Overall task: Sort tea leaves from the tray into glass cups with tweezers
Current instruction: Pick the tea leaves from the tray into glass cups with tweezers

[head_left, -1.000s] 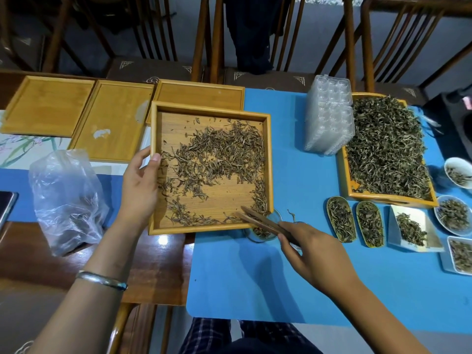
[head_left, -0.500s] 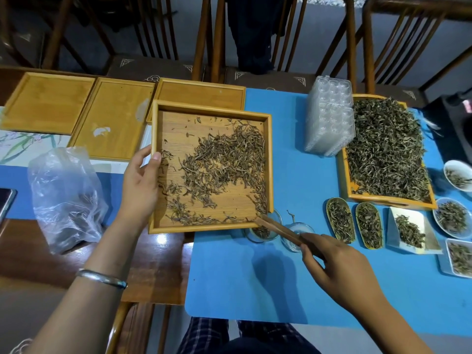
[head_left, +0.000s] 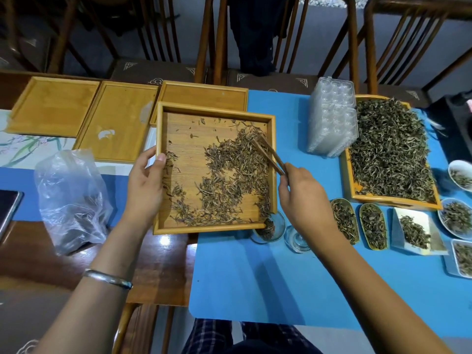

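- Your left hand grips the bamboo tray's left rim.
- Your right hand pinches wooden tweezers, tips together in the tea leaves.

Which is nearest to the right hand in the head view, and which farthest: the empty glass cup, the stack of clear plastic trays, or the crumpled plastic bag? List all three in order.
1. Empty glass cup: just below the right hand.
2. Stack of clear plastic trays: beyond it, to the right.
3. Crumpled plastic bag: far left, past the left hand.

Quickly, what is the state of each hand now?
Left hand: holds the left edge of the wooden tray.
Right hand: holds the tweezers, tips over the tea leaves.
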`<state>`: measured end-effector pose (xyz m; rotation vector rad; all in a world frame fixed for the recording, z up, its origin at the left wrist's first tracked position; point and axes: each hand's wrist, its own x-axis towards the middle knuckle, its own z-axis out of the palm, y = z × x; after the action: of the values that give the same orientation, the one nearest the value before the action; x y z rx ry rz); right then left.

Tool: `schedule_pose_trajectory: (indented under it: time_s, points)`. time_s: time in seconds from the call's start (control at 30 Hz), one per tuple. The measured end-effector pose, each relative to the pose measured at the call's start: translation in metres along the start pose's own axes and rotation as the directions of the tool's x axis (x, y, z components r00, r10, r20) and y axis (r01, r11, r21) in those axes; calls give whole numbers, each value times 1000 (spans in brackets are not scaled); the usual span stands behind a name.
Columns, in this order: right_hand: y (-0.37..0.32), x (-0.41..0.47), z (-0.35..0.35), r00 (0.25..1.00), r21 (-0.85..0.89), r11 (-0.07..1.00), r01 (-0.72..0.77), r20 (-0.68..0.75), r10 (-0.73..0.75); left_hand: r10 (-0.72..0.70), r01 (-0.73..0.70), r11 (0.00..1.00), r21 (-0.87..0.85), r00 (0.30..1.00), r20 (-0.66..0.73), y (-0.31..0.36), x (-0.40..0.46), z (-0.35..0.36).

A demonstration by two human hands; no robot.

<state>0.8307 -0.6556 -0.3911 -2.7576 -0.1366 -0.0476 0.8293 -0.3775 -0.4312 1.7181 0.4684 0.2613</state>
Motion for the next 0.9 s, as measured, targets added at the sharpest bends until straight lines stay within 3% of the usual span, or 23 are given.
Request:
schedule_pose_trajectory:
  time_s: [0.5,0.9]
  points:
    - [9,-69,12,998,-139,990,37,55,-30,-34,34,998,-47,999,15,-5,3,2]
    - [33,-106,13,985,-240,955,174,45,-168,-40,42,997,-61,999,32,-5,5,2]
